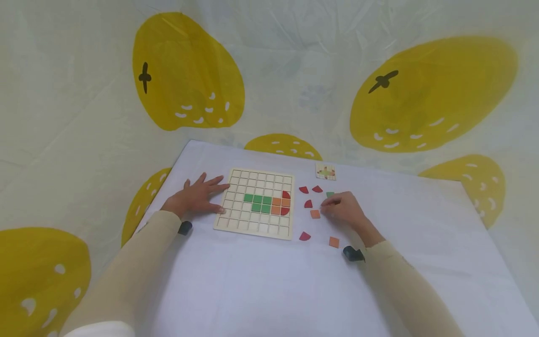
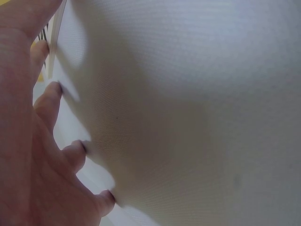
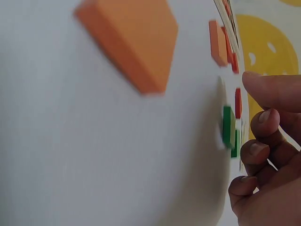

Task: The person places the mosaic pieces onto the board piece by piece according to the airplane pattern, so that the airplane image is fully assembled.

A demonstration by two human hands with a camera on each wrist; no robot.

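With its fingers spread, the left hand (image 1: 198,195) rests at the left edge of a pale wooden grid board (image 1: 236,223). Its fingertips touch the white cloth in the left wrist view, near the board's side. Green squares (image 1: 258,199), orange squares (image 1: 276,206) and two red quarter circles (image 1: 285,211) lie in the board's cells. Over loose pieces on the right is the right hand (image 1: 346,209), fingers loosely bent, thumb apart, nothing seen between them. Beneath and beside it are green tiles (image 3: 229,126), partly hidden in the head view, and an orange square (image 1: 315,214).
Several red quarter circles (image 1: 308,204) lie between board and right hand. Another orange square (image 1: 334,242) sits nearer the person. A small pattern card (image 1: 325,172) lies at the back of the white-covered table (image 1: 261,281). Behind hangs a fruit-patterned cloth (image 1: 286,93).
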